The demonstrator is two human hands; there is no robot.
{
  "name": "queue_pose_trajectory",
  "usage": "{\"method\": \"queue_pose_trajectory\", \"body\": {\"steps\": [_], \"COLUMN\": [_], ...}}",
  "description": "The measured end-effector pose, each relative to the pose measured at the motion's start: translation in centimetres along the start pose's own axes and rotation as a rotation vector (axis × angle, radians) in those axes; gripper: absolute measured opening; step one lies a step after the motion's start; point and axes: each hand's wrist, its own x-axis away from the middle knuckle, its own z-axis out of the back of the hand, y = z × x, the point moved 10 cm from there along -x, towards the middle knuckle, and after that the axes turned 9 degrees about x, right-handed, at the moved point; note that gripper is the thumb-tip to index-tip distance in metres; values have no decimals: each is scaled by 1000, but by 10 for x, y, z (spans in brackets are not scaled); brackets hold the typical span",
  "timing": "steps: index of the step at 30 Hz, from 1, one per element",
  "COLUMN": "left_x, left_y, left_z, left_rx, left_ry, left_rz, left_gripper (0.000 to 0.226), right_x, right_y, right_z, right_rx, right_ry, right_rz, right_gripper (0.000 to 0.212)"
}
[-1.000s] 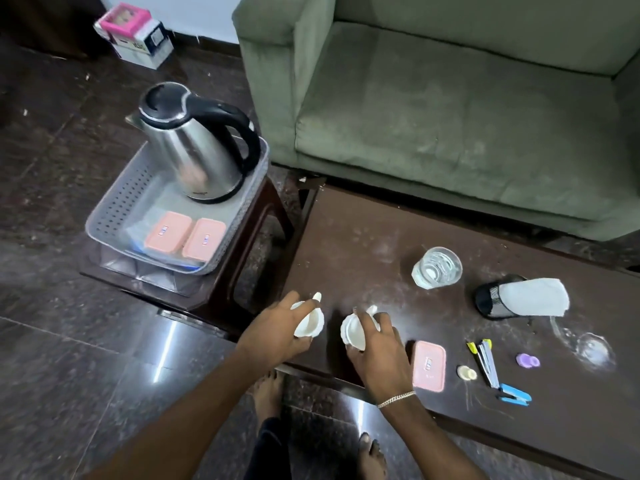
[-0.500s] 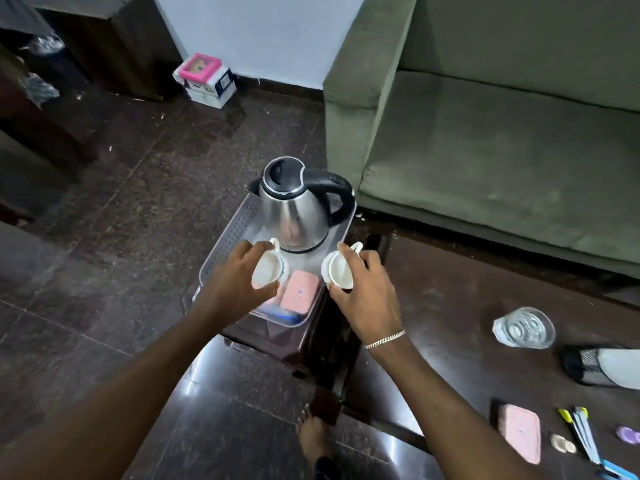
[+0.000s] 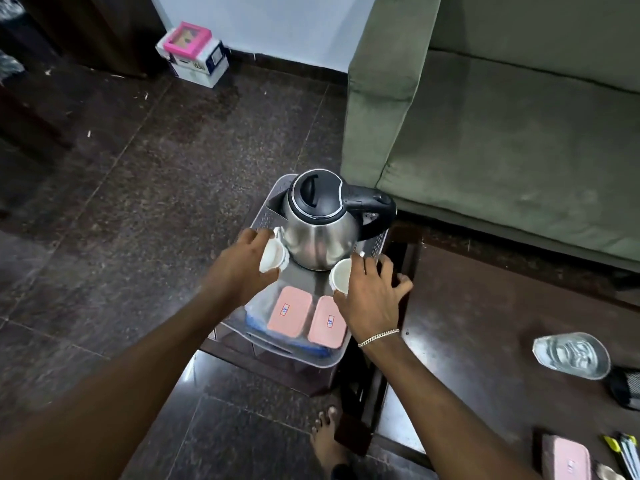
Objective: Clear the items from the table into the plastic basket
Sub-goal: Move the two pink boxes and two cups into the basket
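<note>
Left hand point(image 3: 242, 268) grips 1 cup point(image 3: 273, 258) at the kettle's point(image 3: 320, 223) 8 o'clock; right hand point(image 3: 369, 292) grips another cup point(image 3: 340, 276) at 4, both over the basket point(image 3: 325, 358); best lowered upright into bare floor, clear of the kettle, before letting go.

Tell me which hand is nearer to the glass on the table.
Right. The right hand, holding a white cup over the basket, is on the side toward the glass; the left hand is farther, beyond the kettle.
</note>
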Motion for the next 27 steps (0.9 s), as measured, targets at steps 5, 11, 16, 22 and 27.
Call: {"method": "queue_pose_trajectory", "body": {"steps": [5, 11, 16, 22, 27], "left_x": [-14, -11, 4, 30, 57], "left_y": [-11, -9, 1, 67, 147], "left_z": [-12, -14, -8, -9, -56], "left_rx": [-57, -164, -178, -132, -65], "left_ry": [-31, 6, 73, 105, -46], "left_rz": [-5, -59, 9, -114, -314], "left_gripper": [57, 57, 70, 54, 62], "right_x": [-1, 2, 6, 29, 61], "right_y": [-4, -7, -1, 33, 96], "right_z": [-17, -24, -17, 11, 25], "right_rx": [33, 48, -17, -97, -124], "right_ry": [-51, -99, -114, -15, 24], "right_rz": [-16, -7, 45, 90, 82], "right_gripper": [73, 76, 80, 78, 83]}}
